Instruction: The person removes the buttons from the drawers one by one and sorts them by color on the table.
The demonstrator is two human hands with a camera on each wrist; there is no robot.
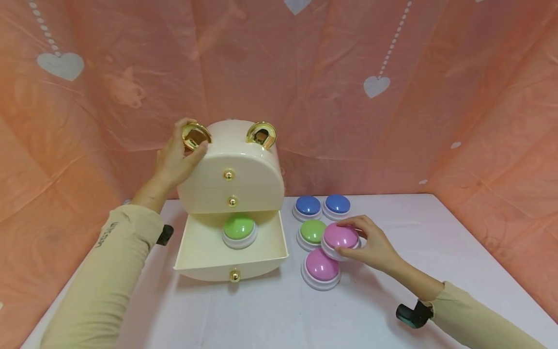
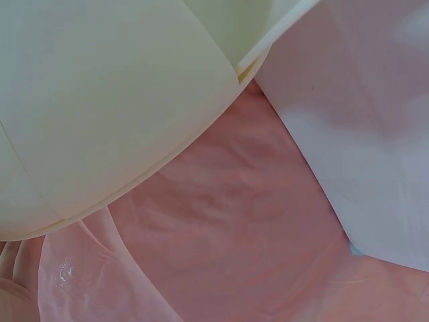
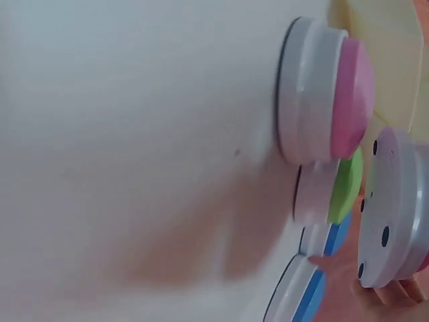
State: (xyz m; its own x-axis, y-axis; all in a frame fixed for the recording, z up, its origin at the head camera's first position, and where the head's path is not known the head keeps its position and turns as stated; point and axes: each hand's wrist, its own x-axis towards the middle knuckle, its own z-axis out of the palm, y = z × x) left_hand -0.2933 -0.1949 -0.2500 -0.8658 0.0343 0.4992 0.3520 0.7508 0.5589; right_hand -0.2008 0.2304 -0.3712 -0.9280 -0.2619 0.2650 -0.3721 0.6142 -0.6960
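Note:
My left hand (image 1: 176, 157) grips the left gold ear (image 1: 192, 135) on top of a cream drawer box (image 1: 244, 167). The box's bottom drawer (image 1: 196, 249) is pulled out, and a green push button (image 1: 239, 227) with a white base sits inside it. My right hand (image 1: 370, 245) holds a pink push button (image 1: 341, 235) by its sides, lifted off the table; its underside with dark round feet (image 3: 385, 236) shows in the right wrist view. Below it, another pink button (image 1: 321, 265) rests on the table beside a second green button (image 1: 312, 231).
Two blue buttons (image 1: 307, 205) stand side by side at the back, right of the box. A white cloth covers the table (image 1: 244, 315). Pink curtain fabric (image 1: 331, 121) with hearts hangs behind and on both sides. The box has a second gold ear (image 1: 263, 134).

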